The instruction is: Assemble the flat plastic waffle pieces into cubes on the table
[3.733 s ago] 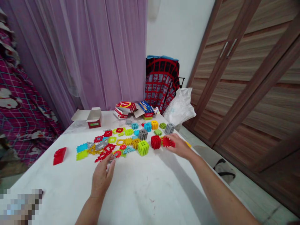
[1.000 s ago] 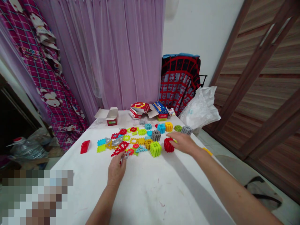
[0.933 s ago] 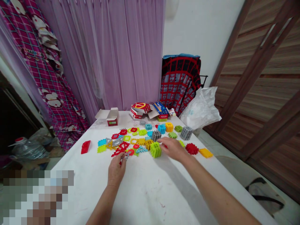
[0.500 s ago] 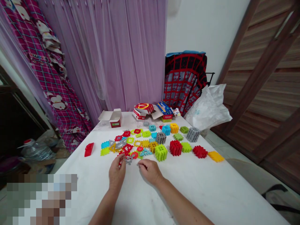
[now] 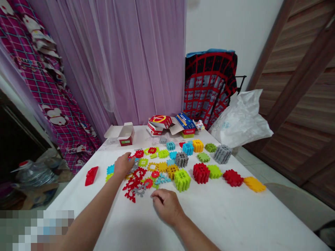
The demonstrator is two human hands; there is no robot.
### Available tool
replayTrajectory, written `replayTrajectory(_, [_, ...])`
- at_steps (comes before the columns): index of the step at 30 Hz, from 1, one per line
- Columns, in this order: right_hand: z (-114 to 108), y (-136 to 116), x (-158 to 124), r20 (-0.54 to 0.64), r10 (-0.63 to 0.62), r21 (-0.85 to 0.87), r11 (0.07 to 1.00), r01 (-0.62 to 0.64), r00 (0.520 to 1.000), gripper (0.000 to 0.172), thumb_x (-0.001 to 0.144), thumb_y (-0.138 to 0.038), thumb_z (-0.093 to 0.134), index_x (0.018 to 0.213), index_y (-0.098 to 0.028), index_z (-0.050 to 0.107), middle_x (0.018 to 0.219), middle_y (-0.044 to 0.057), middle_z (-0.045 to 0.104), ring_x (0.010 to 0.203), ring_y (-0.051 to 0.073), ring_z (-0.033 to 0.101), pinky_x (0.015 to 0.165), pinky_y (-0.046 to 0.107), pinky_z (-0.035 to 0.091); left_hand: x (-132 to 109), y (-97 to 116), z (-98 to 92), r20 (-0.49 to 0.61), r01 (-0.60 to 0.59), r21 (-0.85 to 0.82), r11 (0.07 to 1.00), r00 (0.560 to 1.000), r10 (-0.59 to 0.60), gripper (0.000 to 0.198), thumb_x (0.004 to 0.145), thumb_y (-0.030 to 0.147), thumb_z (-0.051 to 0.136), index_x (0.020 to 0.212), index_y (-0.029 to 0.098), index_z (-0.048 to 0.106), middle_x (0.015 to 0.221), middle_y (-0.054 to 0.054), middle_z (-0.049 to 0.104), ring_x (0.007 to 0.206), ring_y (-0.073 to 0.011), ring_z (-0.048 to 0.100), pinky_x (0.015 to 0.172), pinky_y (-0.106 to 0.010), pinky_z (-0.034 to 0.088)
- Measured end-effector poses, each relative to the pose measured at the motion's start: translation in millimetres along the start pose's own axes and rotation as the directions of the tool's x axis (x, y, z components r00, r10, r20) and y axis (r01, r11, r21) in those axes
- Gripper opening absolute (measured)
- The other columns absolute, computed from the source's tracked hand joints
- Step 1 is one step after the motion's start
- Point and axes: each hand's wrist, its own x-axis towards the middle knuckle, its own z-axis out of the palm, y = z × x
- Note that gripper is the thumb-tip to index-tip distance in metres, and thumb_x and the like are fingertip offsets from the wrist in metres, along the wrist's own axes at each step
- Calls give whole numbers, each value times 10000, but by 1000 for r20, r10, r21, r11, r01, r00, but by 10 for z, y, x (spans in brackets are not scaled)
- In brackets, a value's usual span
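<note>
My left hand (image 5: 124, 165) reaches over the left side of a spread of flat, notched plastic building pieces. Its fingers are stretched out and apart beside a grey piece (image 5: 135, 165) and a red piece (image 5: 139, 153); the undersides of the fingers are hidden. Close to me, my right hand (image 5: 168, 206) rests on the table with its fingers curled in, and whatever they hold, if anything, is hidden. Between the two hands lie red triangular pieces (image 5: 130, 196), a small grey gear-like piece (image 5: 140, 190) and a blue triangular piece (image 5: 162, 179).
Stacks of like pieces stand to the right: lime green (image 5: 182, 180), red (image 5: 201, 173), grey (image 5: 223, 154) and yellow (image 5: 198, 145). A red piece (image 5: 91, 176) lies at far left. Opened boxes (image 5: 126, 135) line the back of the white table (image 5: 222, 216). A white plastic bag (image 5: 239, 118) stands beyond.
My left hand has moved forward and left, away from the red triangular pieces, which now show fully. My right hand stays near the same place, fingers still curled. The view has shifted slightly.
</note>
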Motion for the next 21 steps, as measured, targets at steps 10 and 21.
replayTrajectory(10, [19, 26, 33, 26, 38, 46, 998, -39, 999, 268, 770, -137, 519, 855, -243, 750, 817, 20, 753, 773, 165, 700, 739, 241, 495, 611, 180, 287, 192, 129, 170, 977, 968, -161, 592, 663, 699, 600, 918, 181, 732, 1162, -231, 692, 1172, -450, 571, 912, -543, 431])
replayTrajectory(21, [3, 25, 40, 49, 36, -2, 999, -35, 998, 274, 781, -145, 514, 876, -251, 748, 840, 12, 757, 784, 164, 695, 767, 245, 500, 630, 262, 131, 240, 119, -75, 990, 966, -98, 389, 735, 577, 593, 864, 219, 674, 729, -33, 718, 760, -227, 663, 646, -292, 432])
